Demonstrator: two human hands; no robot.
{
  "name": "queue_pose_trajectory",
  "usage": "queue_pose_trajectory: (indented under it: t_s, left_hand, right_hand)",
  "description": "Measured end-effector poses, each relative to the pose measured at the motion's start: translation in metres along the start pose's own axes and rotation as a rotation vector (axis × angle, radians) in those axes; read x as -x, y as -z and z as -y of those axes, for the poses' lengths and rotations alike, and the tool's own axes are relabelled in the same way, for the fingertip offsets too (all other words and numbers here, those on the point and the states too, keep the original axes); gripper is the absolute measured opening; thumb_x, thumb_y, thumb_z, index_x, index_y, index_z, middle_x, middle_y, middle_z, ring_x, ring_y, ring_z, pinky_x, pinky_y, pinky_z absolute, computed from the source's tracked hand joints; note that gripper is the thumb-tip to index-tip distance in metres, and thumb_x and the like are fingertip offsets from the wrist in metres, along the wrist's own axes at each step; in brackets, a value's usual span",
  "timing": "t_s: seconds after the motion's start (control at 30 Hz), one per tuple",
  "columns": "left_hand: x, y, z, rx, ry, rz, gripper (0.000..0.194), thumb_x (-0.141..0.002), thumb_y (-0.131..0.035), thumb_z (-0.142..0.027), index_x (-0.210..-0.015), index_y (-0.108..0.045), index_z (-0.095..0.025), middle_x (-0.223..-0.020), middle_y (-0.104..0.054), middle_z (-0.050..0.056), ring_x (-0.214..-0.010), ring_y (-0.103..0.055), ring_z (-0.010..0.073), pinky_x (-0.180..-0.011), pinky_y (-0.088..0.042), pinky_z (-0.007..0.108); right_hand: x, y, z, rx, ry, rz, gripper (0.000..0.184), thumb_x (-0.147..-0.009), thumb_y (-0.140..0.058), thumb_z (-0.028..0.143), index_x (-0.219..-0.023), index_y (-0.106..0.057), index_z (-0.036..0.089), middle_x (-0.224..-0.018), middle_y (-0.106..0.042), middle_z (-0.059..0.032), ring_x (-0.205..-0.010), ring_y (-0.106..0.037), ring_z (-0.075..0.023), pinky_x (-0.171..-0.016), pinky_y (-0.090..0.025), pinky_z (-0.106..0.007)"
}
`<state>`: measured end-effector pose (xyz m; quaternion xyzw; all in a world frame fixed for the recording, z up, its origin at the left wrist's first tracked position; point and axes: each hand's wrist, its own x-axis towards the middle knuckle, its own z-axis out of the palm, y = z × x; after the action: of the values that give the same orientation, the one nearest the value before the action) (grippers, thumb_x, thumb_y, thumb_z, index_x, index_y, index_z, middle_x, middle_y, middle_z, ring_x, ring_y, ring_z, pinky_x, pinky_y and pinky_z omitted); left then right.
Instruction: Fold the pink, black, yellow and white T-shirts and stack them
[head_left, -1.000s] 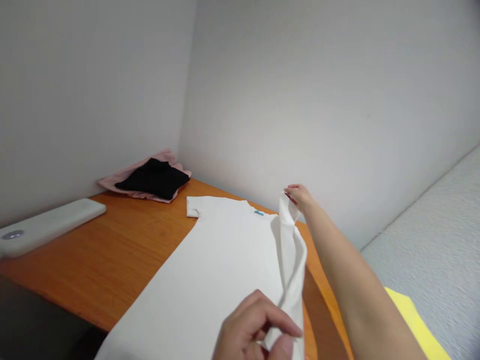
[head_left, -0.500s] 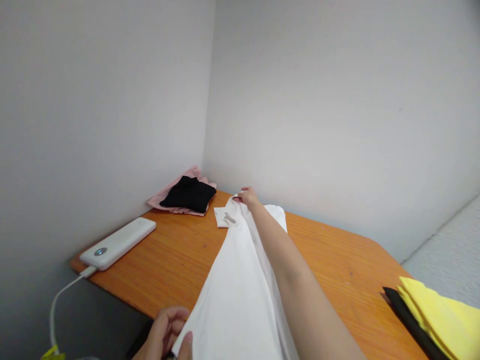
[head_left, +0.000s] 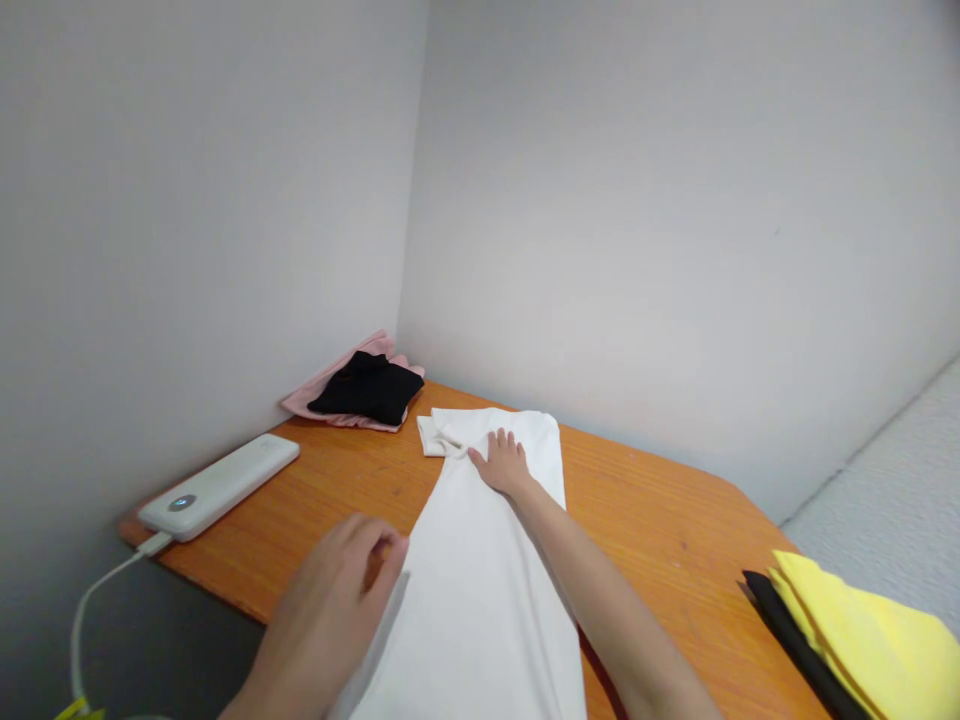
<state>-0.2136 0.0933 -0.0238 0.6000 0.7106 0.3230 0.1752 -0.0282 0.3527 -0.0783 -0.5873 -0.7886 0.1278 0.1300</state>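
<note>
A white T-shirt lies folded lengthwise on the wooden table, running from the far side toward me, with a sleeve end sticking out at its upper left. My right hand rests flat on the upper part of the shirt, fingers spread and pointing away. Above the shirt's left edge hovers my left hand, loosely curved, with a gap between thumb and forefinger and no cloth seen in it. The near end of the shirt runs out of view at the bottom.
A folded black garment lies on pink cloth in the far corner. The white power bank with its cable sits at the left table edge. Folded yellow cloth lies over black cloth at right. Walls bound the back and left.
My right hand has let go of the shirt's far end and now presses flat on it, closer to me. My left hand has released the near edge and moved up and forward. The shirt lies flatter.
</note>
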Motion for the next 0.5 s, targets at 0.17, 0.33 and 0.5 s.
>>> queue_pose_trajectory:
  t_s: [0.17,0.33,0.5]
  left_hand:
    - [-0.102,-0.035,-0.020,-0.181,-0.016,0.116,0.041,-0.094,-0.036,-0.041,-0.082,-0.068,-0.018,-0.094,-0.072,0.010,-0.095,-0.065,0.0238,-0.083,-0.044,0.031]
    - [-0.172,-0.074,-0.017,-0.251,0.162,0.145,0.052,-0.091,-0.040,-0.054,-0.076,-0.070,-0.014,-0.088,-0.074,0.019,-0.092,-0.069,0.0295,-0.074,-0.048,0.032]
    - [-0.200,-0.092,-0.019,-0.306,0.184,0.121,0.055,-0.084,-0.049,-0.061,-0.088,-0.070,-0.010,-0.095,-0.073,0.022,-0.092,-0.070,0.0325,-0.070,-0.050,0.034]
  right_hand:
    - [0.005,-0.008,0.001,0.238,0.010,0.017,0.089,-0.093,-0.031,0.064,-0.152,-0.021,-0.003,-0.159,-0.014,-0.0235,-0.149,-0.008,-0.0331,-0.118,-0.004,-0.046]
    - [0.006,-0.005,0.002,0.209,0.005,0.027,0.095,-0.090,-0.033,0.066,-0.151,-0.019,-0.005,-0.158,-0.012,-0.0245,-0.149,-0.006,-0.0326,-0.118,-0.003,-0.047]
    - [0.006,-0.007,-0.001,-0.020,0.040,-0.060,0.089,-0.089,-0.047,0.056,-0.149,-0.026,-0.006,-0.157,-0.016,-0.0255,-0.149,-0.009,-0.0337,-0.119,-0.002,-0.045]
